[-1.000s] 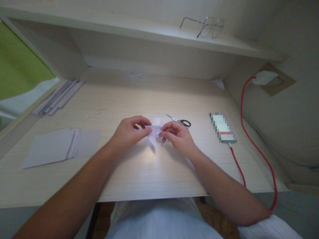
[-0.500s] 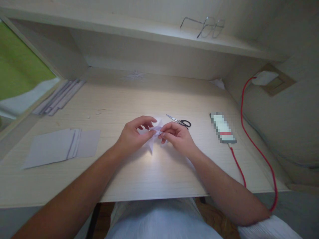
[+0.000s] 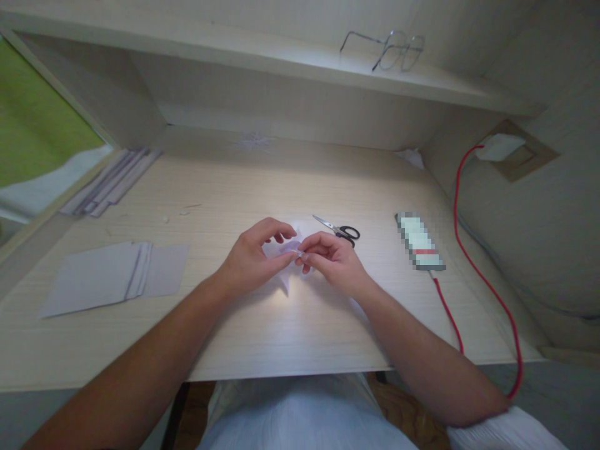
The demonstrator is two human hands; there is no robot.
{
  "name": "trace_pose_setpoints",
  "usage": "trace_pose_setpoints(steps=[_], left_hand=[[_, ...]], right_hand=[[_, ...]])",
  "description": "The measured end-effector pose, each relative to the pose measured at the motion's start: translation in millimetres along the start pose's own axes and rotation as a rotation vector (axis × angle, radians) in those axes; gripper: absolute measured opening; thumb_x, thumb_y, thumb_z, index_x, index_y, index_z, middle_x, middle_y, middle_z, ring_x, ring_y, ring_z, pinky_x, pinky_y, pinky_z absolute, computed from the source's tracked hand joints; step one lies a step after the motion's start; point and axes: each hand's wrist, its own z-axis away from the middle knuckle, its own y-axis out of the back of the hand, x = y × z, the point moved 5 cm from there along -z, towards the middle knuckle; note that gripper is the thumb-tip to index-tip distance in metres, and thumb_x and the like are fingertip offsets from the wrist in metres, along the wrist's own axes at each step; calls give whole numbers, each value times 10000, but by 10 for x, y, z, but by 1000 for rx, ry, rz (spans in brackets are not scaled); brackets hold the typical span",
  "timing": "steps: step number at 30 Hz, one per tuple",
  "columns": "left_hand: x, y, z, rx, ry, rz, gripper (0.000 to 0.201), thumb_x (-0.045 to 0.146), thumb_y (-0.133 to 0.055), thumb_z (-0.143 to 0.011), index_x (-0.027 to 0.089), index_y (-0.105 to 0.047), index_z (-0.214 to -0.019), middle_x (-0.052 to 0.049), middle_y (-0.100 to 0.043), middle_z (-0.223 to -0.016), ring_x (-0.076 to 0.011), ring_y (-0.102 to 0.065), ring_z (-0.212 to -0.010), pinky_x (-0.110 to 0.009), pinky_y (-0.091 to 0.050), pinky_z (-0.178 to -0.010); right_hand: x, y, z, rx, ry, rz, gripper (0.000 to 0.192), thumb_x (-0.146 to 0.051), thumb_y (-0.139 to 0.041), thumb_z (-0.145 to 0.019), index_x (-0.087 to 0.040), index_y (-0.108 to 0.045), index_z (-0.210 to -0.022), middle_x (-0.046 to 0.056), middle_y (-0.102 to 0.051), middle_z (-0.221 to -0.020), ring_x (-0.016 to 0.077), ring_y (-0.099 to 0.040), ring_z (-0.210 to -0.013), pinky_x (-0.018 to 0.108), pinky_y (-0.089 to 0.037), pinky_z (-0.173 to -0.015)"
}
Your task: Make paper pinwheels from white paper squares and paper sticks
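Paper (image 3: 282, 248), white, folded, pinched by left hand (image 3: 255, 255) and right hand (image 3: 335, 261) together, over table (image 3: 262, 347), mid-length, nearer front edge; scissors (image 3: 338, 230) just beyond right hand.

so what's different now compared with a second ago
The left hand has moved a little to the right, bringing its thumb closer to the right hand. The folded paper has turned between them, its lower point shifting slightly left. Both hands still hold it; nothing was let go. The scissors, phone and sheets of paper stayed put.
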Motion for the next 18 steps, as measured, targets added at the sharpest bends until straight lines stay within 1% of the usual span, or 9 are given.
trace_pose_setpoints(steps=[5,9,14,18], left_hand=[[-44,-1,-1,-10,64,-12,236,197,-790,-786,205,-715,-1010,-30,-704,-999,-182,-656,-920,-312,-510,-817],[-65,-4,-1,-18,56,-23,238,210,-795,-788,207,-711,-1010,-28,-706,-1006,-181,-657,-924,-308,-511,-808],[-54,-6,-1,-23,50,-37,235,222,-801,-793,208,-707,-1008,-27,-701,-1000,-175,-651,-916,-310,-512,-820],[-50,2,-2,8,58,-35,251,263,-813,-792,209,-703,-1011,-27,-701,-990,-173,-650,-905,-309,-512,-805]], right_hand=[[-12,-2,13,-13,34,75,173,-164,-674,-791,-203,-734,-949,5,-746,-795,135,-684,-685,289,-572,-681],[-21,5,25,1,50,162,212,-130,-616,-793,-203,-743,-947,5,-746,-800,139,-683,-699,297,-558,-701],[-60,18,50,42,57,294,160,-125,-611,-775,-186,-722,-874,17,-729,-766,167,-676,-719,325,-535,-716],[-45,29,47,71,46,267,117,-143,-630,-777,-188,-708,-852,14,-722,-758,166,-671,-708,323,-530,-712]])
